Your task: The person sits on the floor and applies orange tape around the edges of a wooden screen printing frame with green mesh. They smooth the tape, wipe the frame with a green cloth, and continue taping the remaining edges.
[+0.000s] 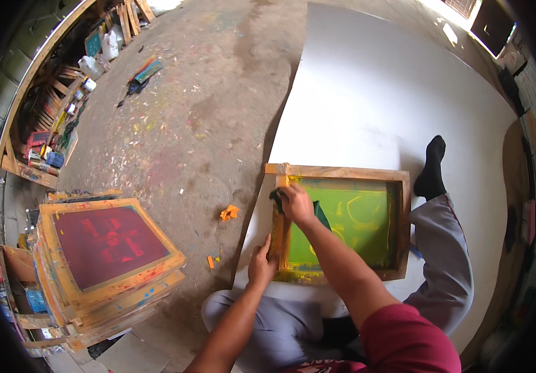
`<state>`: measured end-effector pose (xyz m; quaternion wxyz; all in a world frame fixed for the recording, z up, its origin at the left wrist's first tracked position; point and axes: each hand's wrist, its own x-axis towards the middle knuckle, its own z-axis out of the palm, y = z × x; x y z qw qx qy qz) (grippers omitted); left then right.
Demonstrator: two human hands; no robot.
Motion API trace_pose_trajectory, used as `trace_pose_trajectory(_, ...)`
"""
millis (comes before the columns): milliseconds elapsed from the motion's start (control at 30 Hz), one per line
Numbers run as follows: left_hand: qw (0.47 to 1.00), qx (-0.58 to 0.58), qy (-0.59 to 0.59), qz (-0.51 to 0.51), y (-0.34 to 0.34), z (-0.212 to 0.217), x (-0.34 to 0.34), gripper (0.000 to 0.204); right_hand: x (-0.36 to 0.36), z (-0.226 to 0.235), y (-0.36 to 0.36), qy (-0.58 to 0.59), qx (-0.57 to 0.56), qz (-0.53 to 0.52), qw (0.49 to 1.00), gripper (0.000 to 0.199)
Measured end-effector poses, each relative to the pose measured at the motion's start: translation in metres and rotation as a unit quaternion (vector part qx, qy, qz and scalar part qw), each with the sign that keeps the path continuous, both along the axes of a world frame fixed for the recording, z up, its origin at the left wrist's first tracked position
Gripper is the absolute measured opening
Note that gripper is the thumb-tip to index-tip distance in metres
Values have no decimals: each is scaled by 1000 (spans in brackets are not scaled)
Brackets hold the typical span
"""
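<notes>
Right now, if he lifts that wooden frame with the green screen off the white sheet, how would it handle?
The frame looks rigid: thick wooden rails, joined at the corners. Probably light for its size, since the middle is only thin green mesh. That mesh likely dents or tears if pressed. With the left hand on one rail only, it may tilt.

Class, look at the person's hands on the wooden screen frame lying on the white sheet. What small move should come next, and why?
Probably a pull of the dark squeegee toward the body. The right hand grips it at the far left corner of the wooden-framed green mesh screen, most of the mesh lies nearer the person, and the left hand braces the frame's near left edge on the large white sheet.
</notes>
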<state>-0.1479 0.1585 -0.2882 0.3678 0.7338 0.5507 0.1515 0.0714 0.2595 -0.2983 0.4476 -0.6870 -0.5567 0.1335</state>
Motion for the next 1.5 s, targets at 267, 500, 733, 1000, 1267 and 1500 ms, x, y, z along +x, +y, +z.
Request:
trace_pose_trajectory(267,990,-80,-110,48,11,-6,-1,55,-12,5,-10,18,-31,-14,999,10)
trace_pose_trajectory(500,969,-157,-126,142,14,-1,1,63,-60,7,-101,18,-13,54,998,8)
trace_pose_trajectory(733,973,-109,-159,126,11,-12,0,66,-22,22,-46,4,-2,67,998,7)
trace_pose_trajectory(1000,969,-156,-143,126,17,-8,-3,73,-7,1,-1,-27,-8,-4,1000,8)
trace_pose_trajectory(1267,943,-232,-186,151,22,9,-1,81,-71,18,-137,-47,-36,140,988,18)
trace_pose_trajectory(1500,915,-329,-164,168,26,11,-6,81,-60,32,-139,-171,-31,136,975,11)
